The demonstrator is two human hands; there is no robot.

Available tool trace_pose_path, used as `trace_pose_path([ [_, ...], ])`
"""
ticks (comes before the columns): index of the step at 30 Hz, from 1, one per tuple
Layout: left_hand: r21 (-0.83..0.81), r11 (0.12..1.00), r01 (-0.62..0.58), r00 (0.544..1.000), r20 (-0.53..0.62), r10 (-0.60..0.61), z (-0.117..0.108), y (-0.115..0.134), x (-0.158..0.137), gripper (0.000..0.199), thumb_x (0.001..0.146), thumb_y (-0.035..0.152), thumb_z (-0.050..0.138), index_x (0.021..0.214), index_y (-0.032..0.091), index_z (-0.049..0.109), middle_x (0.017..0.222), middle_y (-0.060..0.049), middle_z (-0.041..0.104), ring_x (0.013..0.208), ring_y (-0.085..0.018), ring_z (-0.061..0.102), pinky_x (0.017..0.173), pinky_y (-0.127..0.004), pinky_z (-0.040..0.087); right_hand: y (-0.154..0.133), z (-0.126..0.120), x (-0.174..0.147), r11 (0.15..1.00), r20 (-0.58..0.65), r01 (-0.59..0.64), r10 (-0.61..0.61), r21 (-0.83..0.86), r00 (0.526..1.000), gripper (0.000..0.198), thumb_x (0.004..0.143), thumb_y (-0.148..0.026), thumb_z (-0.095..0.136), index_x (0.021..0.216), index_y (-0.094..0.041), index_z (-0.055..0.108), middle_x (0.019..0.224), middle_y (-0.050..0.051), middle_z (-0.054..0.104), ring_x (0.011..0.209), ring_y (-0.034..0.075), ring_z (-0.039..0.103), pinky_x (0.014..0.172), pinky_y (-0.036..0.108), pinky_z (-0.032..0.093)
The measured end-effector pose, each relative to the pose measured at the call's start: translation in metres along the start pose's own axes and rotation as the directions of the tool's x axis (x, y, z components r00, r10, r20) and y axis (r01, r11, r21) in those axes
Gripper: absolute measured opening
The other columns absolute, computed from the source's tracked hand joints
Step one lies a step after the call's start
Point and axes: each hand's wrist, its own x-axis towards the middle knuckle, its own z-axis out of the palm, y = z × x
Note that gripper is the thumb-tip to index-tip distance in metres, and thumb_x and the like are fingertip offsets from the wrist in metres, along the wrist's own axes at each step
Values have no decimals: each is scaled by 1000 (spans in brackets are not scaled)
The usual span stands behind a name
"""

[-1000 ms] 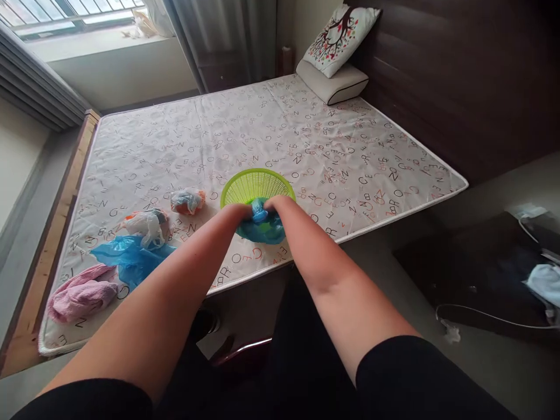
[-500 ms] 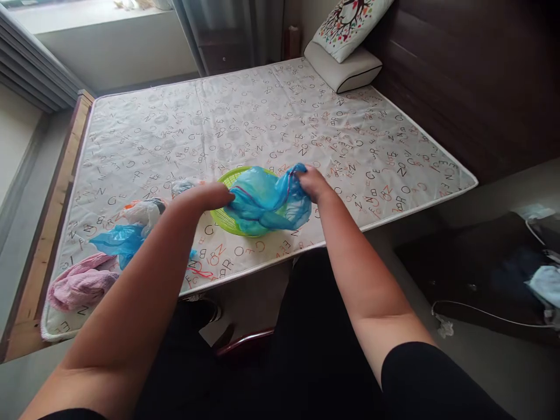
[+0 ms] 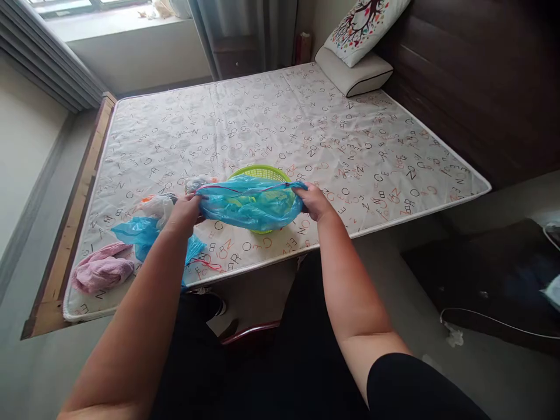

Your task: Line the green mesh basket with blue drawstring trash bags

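A thin blue plastic bag (image 3: pixel 254 204) with a reddish drawstring along its rim is stretched sideways between my hands. My left hand (image 3: pixel 187 211) pinches its left end, and my right hand (image 3: pixel 314 201) grips the right end. Behind and beneath the bag, partly hidden, is a lime-green plastic basket (image 3: pixel 265 170) on the bare mattress (image 3: pixel 280 128). To the left of the basket lie another crumpled blue bag (image 3: pixel 137 230), a white bag (image 3: pixel 158 207) and a pink cloth (image 3: pixel 102 269). A loose red string (image 3: pixel 207 264) rests near the mattress edge.
A pillow with a tree print (image 3: pixel 361 29) leans on a pale cushion (image 3: pixel 356 73) at the far right corner, beside the dark headboard (image 3: pixel 459 76). A wooden bed frame edge (image 3: pixel 83 204) runs along the left. A dark cabinet (image 3: pixel 464 280) with a white cable stands at right.
My left hand has moved left, pulling the blue bag wider and tauter across the basket. My right hand is slightly lower. The view has shifted a little.
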Motion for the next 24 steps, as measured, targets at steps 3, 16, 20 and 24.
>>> trace_pose_path([
  [3,-155,986,67,995,89,-53,12,-8,-19,12,94,23,68,106,20,67,86,-2,68,66,-15,64,61,-27,58,-2,-17,0,994,269,-71,47,80,962,34,77,-26,90,105,-19,72,83,-1,77,67,15,70,61,27,58],
  [16,-183,983,9,994,-104,-29,24,-114,-12,22,85,26,66,105,21,58,83,3,61,71,-10,58,67,-18,49,22,-22,29,993,321,-72,38,95,946,21,81,-22,76,100,-23,65,81,-3,72,71,15,67,65,24,53],
  [20,-159,976,-152,978,-170,125,30,-99,13,31,83,29,67,112,20,63,93,2,64,78,-10,58,69,-16,48,25,-2,47,967,43,198,-207,162,977,20,85,-30,69,96,-26,54,80,-10,59,72,9,57,70,17,47],
  [24,-27,973,-229,967,-124,224,37,-67,44,29,78,26,64,105,17,66,82,0,61,70,-13,56,64,-19,49,21,12,53,927,36,366,-364,-83,931,20,85,-31,68,82,-23,50,83,-7,55,76,9,53,72,18,45],
])
